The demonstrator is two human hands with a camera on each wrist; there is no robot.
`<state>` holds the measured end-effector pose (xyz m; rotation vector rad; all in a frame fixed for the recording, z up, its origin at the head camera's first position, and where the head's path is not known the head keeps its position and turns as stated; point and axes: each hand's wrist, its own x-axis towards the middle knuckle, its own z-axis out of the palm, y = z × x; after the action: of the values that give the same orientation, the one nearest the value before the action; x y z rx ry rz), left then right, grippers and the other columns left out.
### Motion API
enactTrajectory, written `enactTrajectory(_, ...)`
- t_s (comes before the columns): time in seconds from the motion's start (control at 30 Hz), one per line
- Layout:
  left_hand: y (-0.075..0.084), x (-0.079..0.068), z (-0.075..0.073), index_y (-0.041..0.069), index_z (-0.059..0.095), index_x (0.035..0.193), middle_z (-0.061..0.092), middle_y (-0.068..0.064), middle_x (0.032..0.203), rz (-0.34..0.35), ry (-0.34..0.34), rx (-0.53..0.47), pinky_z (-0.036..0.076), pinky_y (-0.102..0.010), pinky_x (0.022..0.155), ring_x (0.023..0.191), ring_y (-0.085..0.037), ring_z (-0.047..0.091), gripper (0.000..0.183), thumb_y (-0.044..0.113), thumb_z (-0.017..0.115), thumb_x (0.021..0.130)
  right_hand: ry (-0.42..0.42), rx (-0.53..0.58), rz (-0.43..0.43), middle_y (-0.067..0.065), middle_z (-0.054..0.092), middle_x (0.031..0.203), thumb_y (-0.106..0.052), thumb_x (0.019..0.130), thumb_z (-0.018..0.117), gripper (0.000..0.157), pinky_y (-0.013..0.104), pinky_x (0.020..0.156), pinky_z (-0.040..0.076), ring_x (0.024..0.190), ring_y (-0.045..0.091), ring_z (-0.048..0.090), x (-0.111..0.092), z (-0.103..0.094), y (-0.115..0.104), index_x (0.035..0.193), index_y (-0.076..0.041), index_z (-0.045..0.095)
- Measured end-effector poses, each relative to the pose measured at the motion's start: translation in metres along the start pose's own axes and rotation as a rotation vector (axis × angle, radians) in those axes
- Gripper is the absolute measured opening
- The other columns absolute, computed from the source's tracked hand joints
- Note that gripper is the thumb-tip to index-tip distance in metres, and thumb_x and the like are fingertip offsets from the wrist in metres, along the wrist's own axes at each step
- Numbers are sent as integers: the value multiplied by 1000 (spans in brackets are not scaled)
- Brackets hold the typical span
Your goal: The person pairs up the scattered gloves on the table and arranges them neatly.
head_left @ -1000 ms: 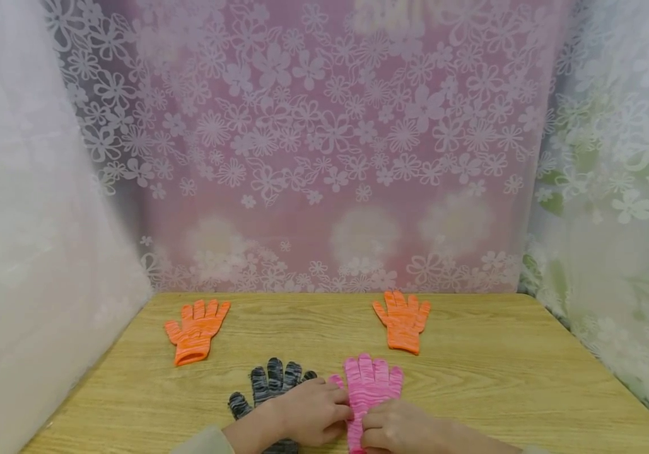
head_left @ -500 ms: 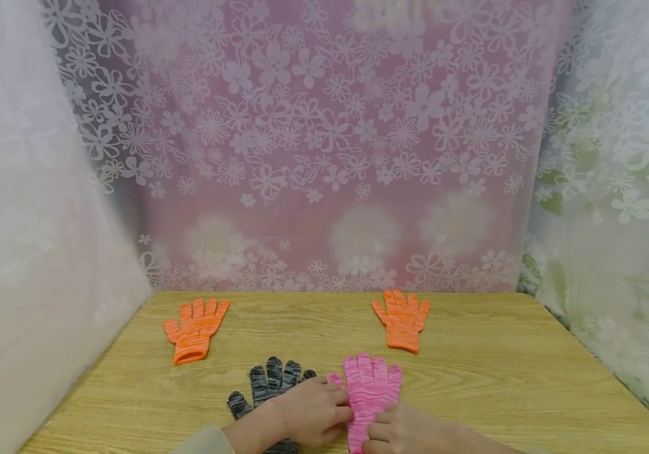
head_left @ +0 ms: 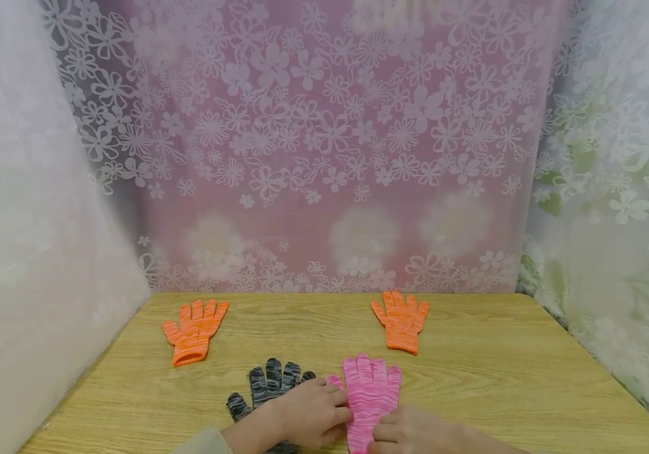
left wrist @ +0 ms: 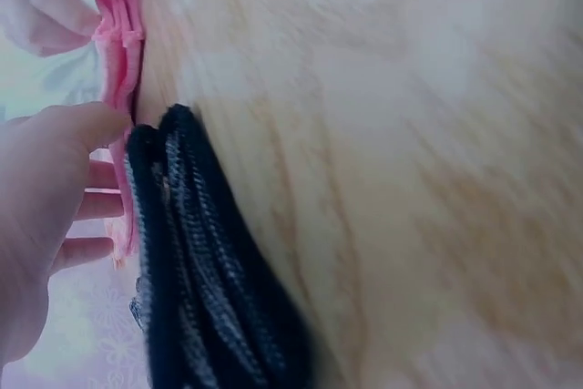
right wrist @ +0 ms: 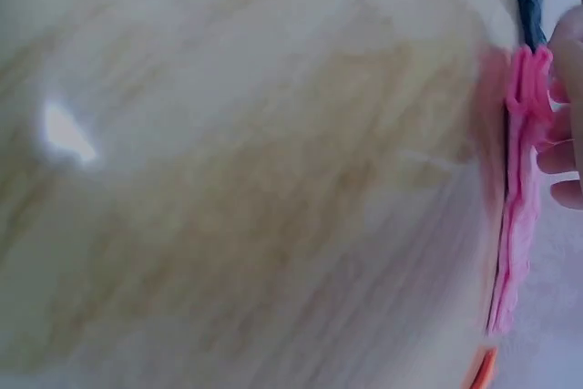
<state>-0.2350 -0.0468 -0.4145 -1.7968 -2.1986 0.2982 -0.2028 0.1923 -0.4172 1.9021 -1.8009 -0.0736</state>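
Note:
A pink striped knit glove (head_left: 372,394) lies flat at the front of the table, its fingers pointing away from me. My left hand (head_left: 309,413) reaches over a black-and-grey knit glove (head_left: 270,383) and rests its fingertips on the pink glove's left edge, near its thumb. In the left wrist view, that hand's fingers (left wrist: 84,250) look fairly straight. My right hand (head_left: 415,432) touches the pink glove's lower right edge, close to the cuff (right wrist: 526,88), with bent fingers. Both wrist views show the pink glove edge-on, stacked in thin layers. My left forearm hides part of the dark glove.
Two orange knit gloves lie farther back on the wooden table (head_left: 483,353), one at the left (head_left: 193,331) and one right of centre (head_left: 402,323). Floral curtains (head_left: 324,157) hang behind the table and along both sides.
My right hand has slid rightward across the pink glove's lower part to its right edge, uncovering more of the glove. My left hand stays on the left edge.

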Motion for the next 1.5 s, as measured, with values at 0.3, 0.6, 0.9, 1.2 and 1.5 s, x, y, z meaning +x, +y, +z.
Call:
enactTrajectory(0.3, 11, 12, -11, 23, 63, 113, 57, 9, 106, 34, 117, -79, 38, -19, 83, 98, -4, 51, 23, 29, 51, 95, 174, 41, 365, -5, 56, 82, -17, 94, 50, 16, 11, 57, 40, 63, 0, 49, -25, -3, 28, 91, -10, 64)
enactTrajectory(0.6, 25, 26, -7, 24, 59, 121, 55, 9, 113, 165, 37, -124, 33, -11, 82, 103, -3, 48, 29, 34, 45, 97, 41, 77, 693, -3, 60, 80, -2, 73, 71, 16, 15, 52, 41, 62, 1, 52, -31, 4, 50, 88, -8, 68)
enactTrajectory(0.9, 29, 25, 0, 26, 58, 123, 54, 11, 112, 172, 27, -97, 29, -8, 74, 100, -1, 46, 31, 36, 47, 96, -87, 128, 816, -3, 60, 83, -6, 78, 69, 11, 19, 54, 43, 69, 6, 56, -27, 13, 59, 89, -10, 68)
enactTrajectory(1.2, 29, 26, 1, 27, 58, 122, 54, 11, 112, 190, 47, -15, 32, -10, 71, 97, -2, 47, 32, 37, 47, 94, -236, 128, 887, 0, 61, 88, -8, 80, 65, 14, 28, 66, 49, 82, 17, 60, -17, 27, 66, 93, -10, 69)
enactTrajectory(1.5, 28, 24, 2, 26, 58, 121, 54, 10, 112, 197, 87, 11, 31, -10, 71, 95, -2, 46, 32, 38, 46, 94, -178, 49, 848, -5, 51, 73, -5, 78, 67, 7, 21, 53, 42, 62, 8, 51, -14, 39, 72, 80, -11, 66)
